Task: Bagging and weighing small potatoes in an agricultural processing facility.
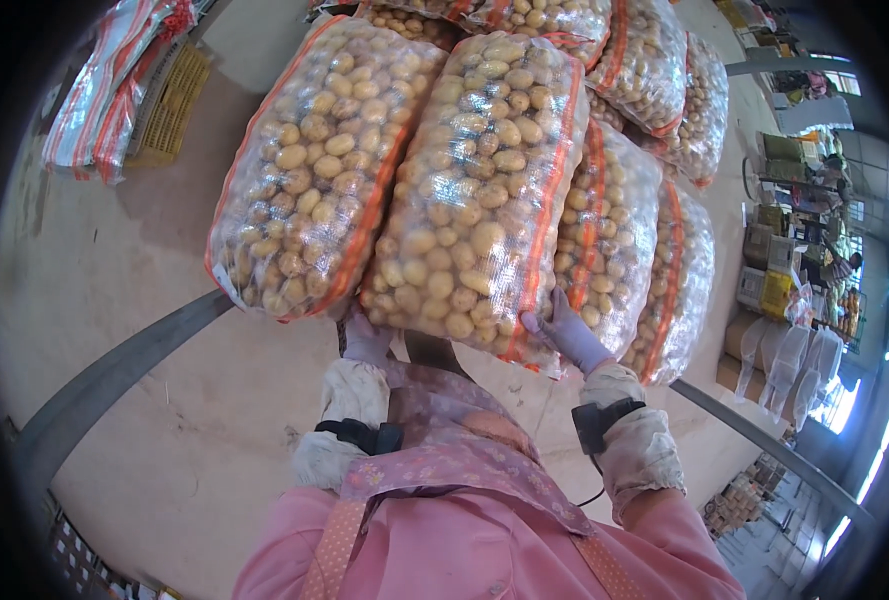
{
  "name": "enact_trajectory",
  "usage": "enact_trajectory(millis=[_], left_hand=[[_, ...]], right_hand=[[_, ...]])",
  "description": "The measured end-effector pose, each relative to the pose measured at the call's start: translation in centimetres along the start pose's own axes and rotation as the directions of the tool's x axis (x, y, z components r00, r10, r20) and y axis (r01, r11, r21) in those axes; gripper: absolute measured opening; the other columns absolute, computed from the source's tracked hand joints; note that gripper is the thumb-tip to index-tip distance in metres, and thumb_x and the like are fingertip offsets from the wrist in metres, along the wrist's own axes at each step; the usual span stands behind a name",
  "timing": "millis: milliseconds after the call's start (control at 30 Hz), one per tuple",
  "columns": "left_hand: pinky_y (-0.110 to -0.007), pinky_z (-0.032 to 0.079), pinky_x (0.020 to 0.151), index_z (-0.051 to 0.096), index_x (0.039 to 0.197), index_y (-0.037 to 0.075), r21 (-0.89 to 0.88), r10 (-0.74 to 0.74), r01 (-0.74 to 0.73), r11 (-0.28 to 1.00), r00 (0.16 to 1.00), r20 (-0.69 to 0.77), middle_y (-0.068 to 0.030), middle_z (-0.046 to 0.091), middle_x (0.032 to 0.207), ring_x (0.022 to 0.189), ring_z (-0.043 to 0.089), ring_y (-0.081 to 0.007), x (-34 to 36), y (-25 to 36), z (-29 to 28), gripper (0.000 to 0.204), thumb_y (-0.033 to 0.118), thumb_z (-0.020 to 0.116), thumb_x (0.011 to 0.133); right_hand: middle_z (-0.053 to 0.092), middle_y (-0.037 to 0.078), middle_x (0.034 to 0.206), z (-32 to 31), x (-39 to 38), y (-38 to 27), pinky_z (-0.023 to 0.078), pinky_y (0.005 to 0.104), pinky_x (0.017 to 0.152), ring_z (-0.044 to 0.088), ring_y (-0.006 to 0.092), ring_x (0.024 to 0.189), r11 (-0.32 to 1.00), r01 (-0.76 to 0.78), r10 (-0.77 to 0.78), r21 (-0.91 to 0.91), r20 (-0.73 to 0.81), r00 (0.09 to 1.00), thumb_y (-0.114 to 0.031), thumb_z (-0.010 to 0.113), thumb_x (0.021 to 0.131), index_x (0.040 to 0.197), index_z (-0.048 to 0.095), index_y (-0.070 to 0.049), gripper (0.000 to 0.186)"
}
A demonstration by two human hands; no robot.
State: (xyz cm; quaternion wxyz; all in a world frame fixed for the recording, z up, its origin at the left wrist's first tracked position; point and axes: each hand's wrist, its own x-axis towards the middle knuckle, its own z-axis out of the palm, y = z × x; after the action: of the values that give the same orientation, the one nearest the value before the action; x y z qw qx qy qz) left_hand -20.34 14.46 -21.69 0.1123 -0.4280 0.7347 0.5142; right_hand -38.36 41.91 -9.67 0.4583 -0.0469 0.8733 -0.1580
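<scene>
A clear mesh sack of potatoes (479, 190) with orange stripes lies before me on a pile of similar sacks. At its near left corner is my left hand (367, 338), in a pale purple glove, gripping the edge from below; part of its fingers is hidden by the sack. The near right corner is in my right hand (574, 335), gloved alike, with its thumb and fingers curled against the mesh. Another potato sack (314, 165) leans alongside on the left. To the right, a third potato sack (609, 225) sits beside my right hand.
More potato sacks (644, 70) are piled behind and to the right. Grey curved bars (124, 365) run out on both sides. Striped folded bags (104, 90) lie by a yellow crate (169, 110) at far left. Stacked goods (774, 260) stand far right.
</scene>
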Motion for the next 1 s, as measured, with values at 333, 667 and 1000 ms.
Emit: enact_trajectory(millis=[333, 667, 1000], left_hand=[[-0.039, 0.045, 0.085, 0.044, 0.110, -0.004, 0.028, 0.313, -0.312, 0.950, 0.941, -0.130, -0.0215, 0.052, 0.104, 0.097, 0.054, -0.0375, -0.5, -3.1, -1.8, 0.055, 0.015, 0.070, 0.066], [-0.041, 0.041, 0.092, 0.044, 0.127, 0.002, 0.204, 0.471, -0.474, 0.857, 0.880, 0.062, -0.0178, 0.053, 0.119, 0.107, 0.049, -0.0364, -5.0, -2.0, -6.0, 0.046, 0.015, 0.050, 0.084], [-0.035, 0.048, 0.085, 0.019, 0.142, 0.008, -0.713, -0.131, 0.521, 0.469, 0.839, 0.528, -0.0101, 0.041, 0.133, 0.113, 0.049, -0.0256, -4.6, -2.1, -9.5, 0.069, 0.028, 0.059, 0.089]], right_hand=[[0.051, 0.018, 0.118, 4.2, -5.0, -3.0, 0.036, 0.0341, 0.095, 0.049, 0.0245, 0.106, 0.829, 0.241, -0.041, 0.505, -0.375, 0.926, -0.043, 0.055, 0.089, 0.123, 0.043, 0.005, 0.060], [0.053, 0.014, 0.118, 11.4, -2.2, 4.8, 0.034, 0.0312, 0.097, 0.048, 0.0243, 0.111, 0.914, 0.219, -0.080, 0.340, -0.381, 0.921, -0.036, 0.047, 0.094, 0.126, 0.043, 0.002, 0.050], [0.040, 0.026, 0.133, 1.5, -3.1, -5.9, 0.032, 0.0429, 0.103, 0.038, 0.0399, 0.125, 0.928, 0.296, -0.359, -0.227, -0.762, 0.540, -0.020, 0.052, 0.090, 0.130, 0.041, 0.003, 0.047]])
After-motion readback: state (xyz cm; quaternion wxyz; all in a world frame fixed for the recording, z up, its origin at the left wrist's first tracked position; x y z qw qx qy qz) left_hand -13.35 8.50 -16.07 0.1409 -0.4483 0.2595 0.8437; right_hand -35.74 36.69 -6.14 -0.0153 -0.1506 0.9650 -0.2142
